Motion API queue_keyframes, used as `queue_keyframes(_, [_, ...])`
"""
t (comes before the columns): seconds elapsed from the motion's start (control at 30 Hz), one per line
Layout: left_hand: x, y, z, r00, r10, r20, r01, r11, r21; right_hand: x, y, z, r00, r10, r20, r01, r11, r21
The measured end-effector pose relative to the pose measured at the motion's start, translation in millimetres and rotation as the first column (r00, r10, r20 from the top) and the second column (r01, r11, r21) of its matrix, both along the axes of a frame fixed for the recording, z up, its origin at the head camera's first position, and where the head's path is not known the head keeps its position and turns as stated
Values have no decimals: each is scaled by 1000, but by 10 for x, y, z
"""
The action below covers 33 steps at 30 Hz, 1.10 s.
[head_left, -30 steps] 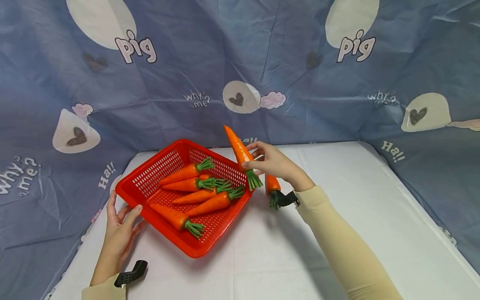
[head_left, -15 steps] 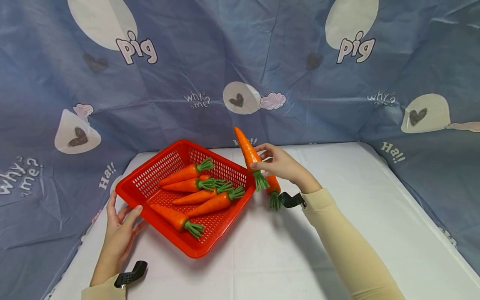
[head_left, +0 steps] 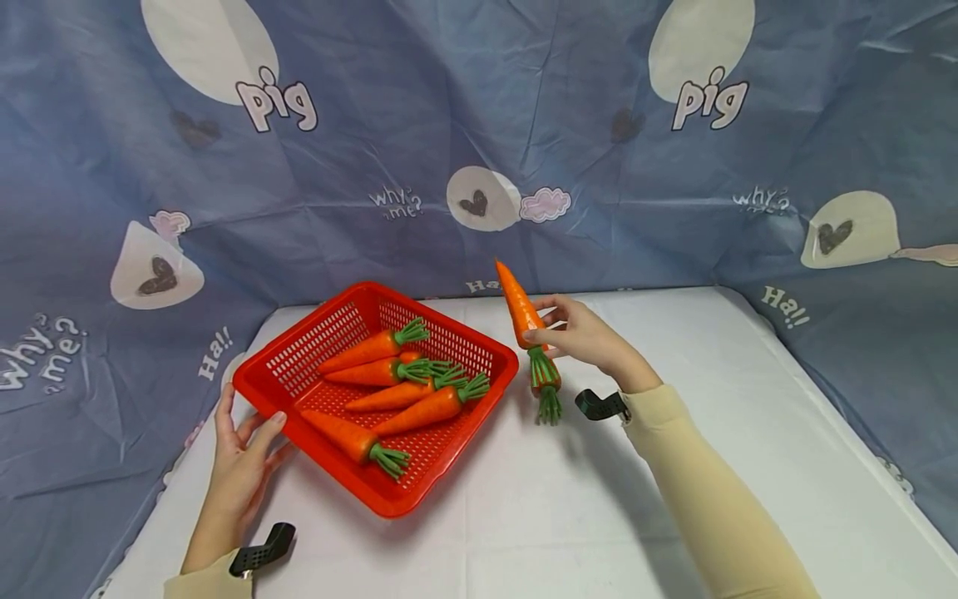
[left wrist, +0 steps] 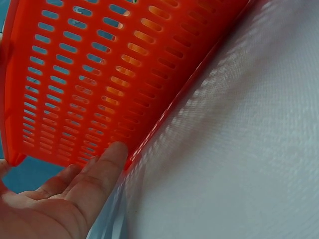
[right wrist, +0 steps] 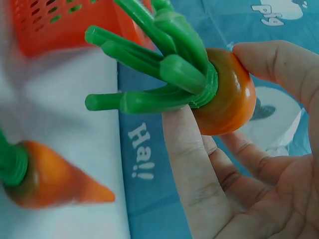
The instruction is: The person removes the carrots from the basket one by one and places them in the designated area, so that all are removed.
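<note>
My left hand (head_left: 238,470) holds the near-left corner of a red perforated plastic basket (head_left: 441,478), thumb by the rim. In the left wrist view its fingertips (left wrist: 115,151) touch the outer wall low down, close to the white table. Inside the basket lie several orange carrots (head_left: 422,409) with green stalks. Right of the basket, my right hand (head_left: 580,333) pinches another carrot (head_left: 516,304) near its stalk end, tip pointing up and away. Below that one, a further carrot (right wrist: 55,174) lies on the table, mostly hidden in the head view.
A white cloth (head_left: 539,516) covers the table. Blue-grey printed fabric (head_left: 599,241) hangs behind it and along both sides. Each wrist wears a black device, the left one (head_left: 262,549) near the table's front and the right one (head_left: 599,405) past the basket's right corner.
My right hand has moved to the right with its carrot, away from above the basket's right corner and over the carrot on the table. The left hand and basket stay put.
</note>
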<state>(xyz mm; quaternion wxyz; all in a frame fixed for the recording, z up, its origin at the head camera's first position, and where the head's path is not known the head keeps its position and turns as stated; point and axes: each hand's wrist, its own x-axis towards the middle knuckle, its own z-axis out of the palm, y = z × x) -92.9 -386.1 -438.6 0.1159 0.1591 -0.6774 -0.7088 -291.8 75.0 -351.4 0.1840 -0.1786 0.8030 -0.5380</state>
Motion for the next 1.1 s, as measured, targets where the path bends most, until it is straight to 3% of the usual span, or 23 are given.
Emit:
queue_keyframes(0.67, [1, -9, 3, 1000, 0, 23, 1, 1000, -25, -84, 456, -362, 994, -88, 69, 84, 994, 69])
queue_keyframes(1.1, [12, 0, -6, 1000, 1, 11, -1, 999, -55, -79, 564, -601, 981, -163, 102, 148, 979, 138])
